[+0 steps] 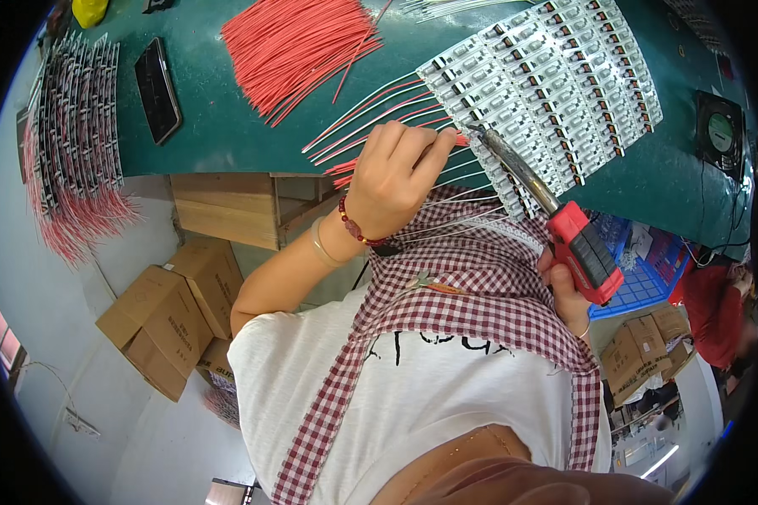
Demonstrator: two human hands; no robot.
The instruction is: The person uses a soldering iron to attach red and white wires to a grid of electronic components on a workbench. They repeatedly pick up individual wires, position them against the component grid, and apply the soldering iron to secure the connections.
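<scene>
My right hand [566, 296] is wrapped round the red and black handle of a soldering iron [583, 251]. The iron's metal tip reaches up and left to the near left edge of a panel of small white circuit boards [556, 93]. Close to that tip, my left hand [389, 178] pinches red wires [344, 172], whose other ends stick out left of the hand. Red and white wires [370, 109] trail from the panel's left edge, and several hang over the table's near edge toward my checked apron [446, 307]. The exact joint under the tip is too small to make out.
A heap of red wires [299, 50] lies on the green table [202, 93]. Left of it are a phone [157, 91] and stacked wired panels [76, 126]. A black fan-like device [719, 133] stands far right. Cardboard boxes [164, 324] and a blue crate [640, 282] sit below.
</scene>
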